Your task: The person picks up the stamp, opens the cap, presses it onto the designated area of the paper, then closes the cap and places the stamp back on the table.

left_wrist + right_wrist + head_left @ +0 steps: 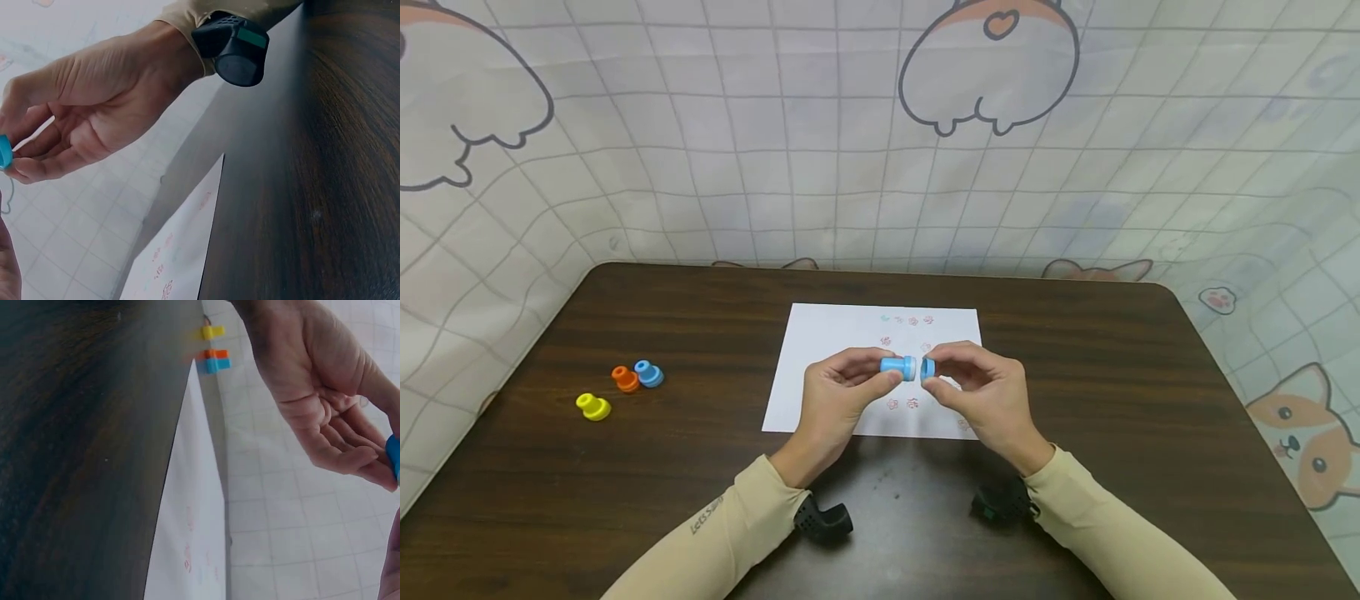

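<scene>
My left hand (837,392) pinches a light blue toy stamp (893,366) between thumb and fingers, held sideways with its pale end facing right. Opposite it, my right hand (991,390) pinches a small blue cap (928,369), a narrow gap away from the stamp's pale end. Both are held over a white sheet of paper (820,350) that bears several small prints, mostly red and one green. The left wrist view catches the cap (5,152) in the right fingertips at its left edge. At the right wrist view's right edge, part of the stamp (393,452) shows in the left hand.
Left of the paper, a yellow stamp (593,407), an orange stamp (625,379) and another blue stamp (649,373) stand on the dark wooden table (700,467). The orange and blue ones are side by side. A grid-patterned cloth (820,167) with cartoon dogs hangs behind the table.
</scene>
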Demonstrator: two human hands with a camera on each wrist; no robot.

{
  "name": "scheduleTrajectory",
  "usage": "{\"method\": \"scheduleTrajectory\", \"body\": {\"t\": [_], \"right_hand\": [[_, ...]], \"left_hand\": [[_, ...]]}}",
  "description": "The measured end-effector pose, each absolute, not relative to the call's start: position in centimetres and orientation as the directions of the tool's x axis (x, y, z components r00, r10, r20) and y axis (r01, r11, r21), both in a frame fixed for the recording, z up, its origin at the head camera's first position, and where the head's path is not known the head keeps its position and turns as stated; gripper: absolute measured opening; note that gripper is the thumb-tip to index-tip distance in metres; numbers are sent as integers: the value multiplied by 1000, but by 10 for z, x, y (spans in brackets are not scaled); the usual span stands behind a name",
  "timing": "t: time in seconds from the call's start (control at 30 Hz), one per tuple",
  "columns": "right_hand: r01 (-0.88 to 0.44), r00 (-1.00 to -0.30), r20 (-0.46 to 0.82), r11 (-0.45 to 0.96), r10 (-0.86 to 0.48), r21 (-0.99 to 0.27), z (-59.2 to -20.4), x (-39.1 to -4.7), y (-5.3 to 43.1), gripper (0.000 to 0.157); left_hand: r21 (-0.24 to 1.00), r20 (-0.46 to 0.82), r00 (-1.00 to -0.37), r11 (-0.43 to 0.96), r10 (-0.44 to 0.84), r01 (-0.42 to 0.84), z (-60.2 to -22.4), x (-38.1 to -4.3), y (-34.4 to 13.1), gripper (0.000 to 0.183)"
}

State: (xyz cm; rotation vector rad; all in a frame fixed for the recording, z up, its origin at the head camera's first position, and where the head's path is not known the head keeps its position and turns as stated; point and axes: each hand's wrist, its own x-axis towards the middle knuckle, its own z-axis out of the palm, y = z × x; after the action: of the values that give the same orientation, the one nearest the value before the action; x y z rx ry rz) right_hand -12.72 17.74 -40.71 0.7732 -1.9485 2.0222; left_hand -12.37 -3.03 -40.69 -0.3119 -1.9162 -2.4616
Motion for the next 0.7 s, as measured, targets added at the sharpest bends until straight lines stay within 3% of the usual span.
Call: {"method": "scheduleTrajectory", "body": {"t": [0.37,0.7], "right_hand": [[-531,-833,535,-71,-138,-845,-399,-129,184,30],[-540,-825,556,-148,-99,-828,-393,-129,187,31]], "left_hand": [[971,147,-980,-207,132,118,-405,-127,-30,33],[989,127,-982,-95,143,114,-403,-131,-35,34]]}}
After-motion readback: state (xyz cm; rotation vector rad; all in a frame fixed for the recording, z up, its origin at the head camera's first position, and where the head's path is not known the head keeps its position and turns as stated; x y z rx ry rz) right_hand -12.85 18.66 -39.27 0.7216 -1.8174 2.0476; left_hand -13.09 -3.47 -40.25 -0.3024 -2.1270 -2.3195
